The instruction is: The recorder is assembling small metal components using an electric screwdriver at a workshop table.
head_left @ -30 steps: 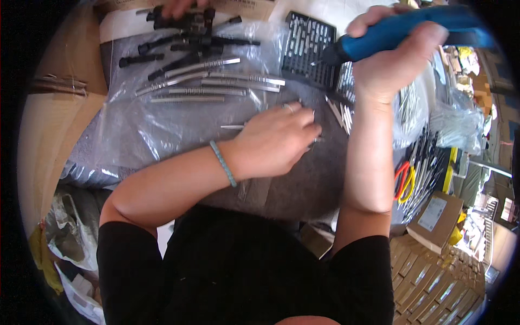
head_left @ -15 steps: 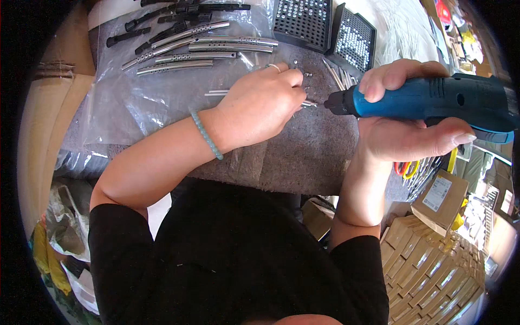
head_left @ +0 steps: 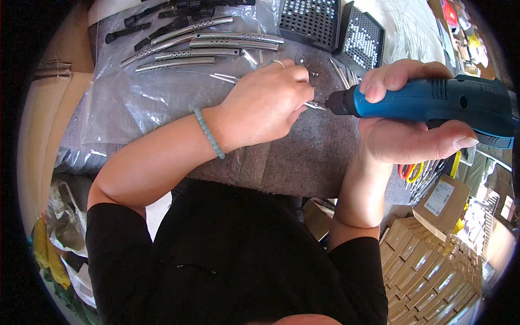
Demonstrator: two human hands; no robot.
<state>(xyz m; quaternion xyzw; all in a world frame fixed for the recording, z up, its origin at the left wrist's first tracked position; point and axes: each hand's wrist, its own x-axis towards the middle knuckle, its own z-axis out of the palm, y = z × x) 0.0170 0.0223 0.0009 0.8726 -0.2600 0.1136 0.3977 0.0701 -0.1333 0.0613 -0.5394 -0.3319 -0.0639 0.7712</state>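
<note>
My left hand (head_left: 269, 103), with a beaded bracelet at the wrist, is closed on thin metal rods. Their pointed tips (head_left: 316, 106) come out between thumb and fingers, right by the black chuck (head_left: 338, 103) of a blue power drill. Thin white-looking rod ends (head_left: 223, 77) show behind the hand; whether they are the same rods is hidden. My right hand (head_left: 406, 142) grips the drill (head_left: 401, 102) from below, fingers over its top and thumb along the near side. The drill lies sideways, chuck to the left. Whether the tips touch the chuck I cannot tell.
Perforated curved metal tubes (head_left: 235, 44) and black plastic parts (head_left: 187, 11) lie on clear plastic sheeting. Two black trays (head_left: 310, 24) of small silvery pieces stand at the back. Short metal rods (head_left: 341, 73) lie behind the drill. Cardboard boxes (head_left: 441, 206) are at the right.
My left hand has shifted slightly right, bringing the rod tips closer to the chuck. The rod ends behind the hand now slant more. My right hand and the drill have barely moved.
</note>
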